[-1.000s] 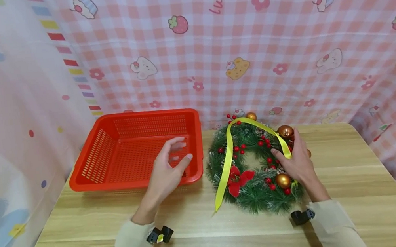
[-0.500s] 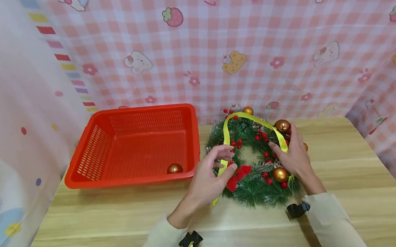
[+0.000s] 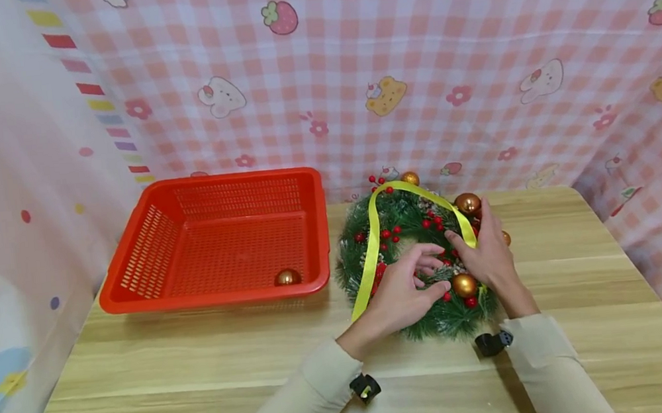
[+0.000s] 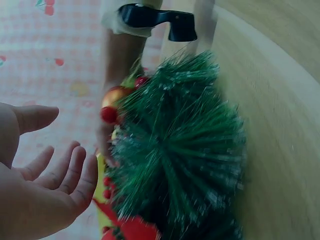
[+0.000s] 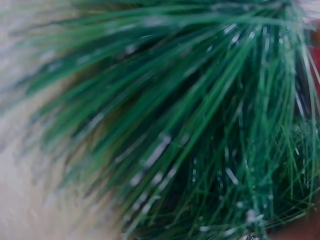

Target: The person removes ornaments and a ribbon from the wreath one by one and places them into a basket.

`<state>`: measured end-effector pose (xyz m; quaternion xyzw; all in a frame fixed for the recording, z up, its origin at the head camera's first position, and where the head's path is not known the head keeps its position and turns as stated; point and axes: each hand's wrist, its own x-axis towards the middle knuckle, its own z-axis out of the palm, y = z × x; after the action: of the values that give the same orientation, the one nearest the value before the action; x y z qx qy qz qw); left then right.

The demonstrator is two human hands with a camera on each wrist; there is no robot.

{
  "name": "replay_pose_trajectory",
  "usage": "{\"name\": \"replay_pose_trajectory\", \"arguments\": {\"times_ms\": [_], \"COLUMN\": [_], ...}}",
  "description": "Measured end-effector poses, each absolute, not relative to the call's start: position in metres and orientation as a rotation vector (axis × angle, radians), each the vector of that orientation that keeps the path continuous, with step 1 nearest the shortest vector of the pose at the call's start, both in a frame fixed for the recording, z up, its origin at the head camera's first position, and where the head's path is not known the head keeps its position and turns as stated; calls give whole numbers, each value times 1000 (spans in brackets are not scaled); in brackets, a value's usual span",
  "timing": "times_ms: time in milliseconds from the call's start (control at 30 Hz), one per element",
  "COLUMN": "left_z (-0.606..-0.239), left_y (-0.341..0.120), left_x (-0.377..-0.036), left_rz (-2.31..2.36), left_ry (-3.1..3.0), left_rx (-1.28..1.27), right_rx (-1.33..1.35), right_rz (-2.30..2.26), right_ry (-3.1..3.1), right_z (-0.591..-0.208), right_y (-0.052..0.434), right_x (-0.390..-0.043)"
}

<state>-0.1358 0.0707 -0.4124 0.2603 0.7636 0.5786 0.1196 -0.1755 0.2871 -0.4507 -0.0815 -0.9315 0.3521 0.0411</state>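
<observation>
Tabletop wreath [image 3: 431, 316]: both hands [image 3: 402, 296] touch it, fingers loose.

Before you: a dark green wreath [image 3: 431, 316] with frosted white needle tips, red berries [image 3: 385, 234], gold baubles [image 3: 465, 284] and a yellow ribbon [image 3: 371, 249]. The basket [image 3: 136, 298] is red-orange; the worktop [image 3: 174, 381] pale wood-grain; the backdrop cloth [image 3: 470, 40] pink-and-white gingham with cartoon sweets; your sleeves [image 3: 302, 409] beige.

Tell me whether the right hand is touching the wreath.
Touching. The head view shows the right hand resting on the wreath, its fingers lying on the needles by the yellow ribbon.
</observation>
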Motion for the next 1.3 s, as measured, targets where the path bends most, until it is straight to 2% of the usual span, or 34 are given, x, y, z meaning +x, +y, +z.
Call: {"name": "replay_pose_trajectory", "arguments": {"times_ms": [667,1300], "left_z": [-429,-433], "left_y": [111,122], "left_x": [-132,-128], "left_rz": [1494,1352], "left_ry": [2440,2680], "left_rx": [695,703], "right_rx": [-269,-268], "right_rz": [1038,1018], "right_ry": [-2845,-2872], "right_z": [-452,-453], "right_y": [286,286], "right_x": [-175,-176]}}
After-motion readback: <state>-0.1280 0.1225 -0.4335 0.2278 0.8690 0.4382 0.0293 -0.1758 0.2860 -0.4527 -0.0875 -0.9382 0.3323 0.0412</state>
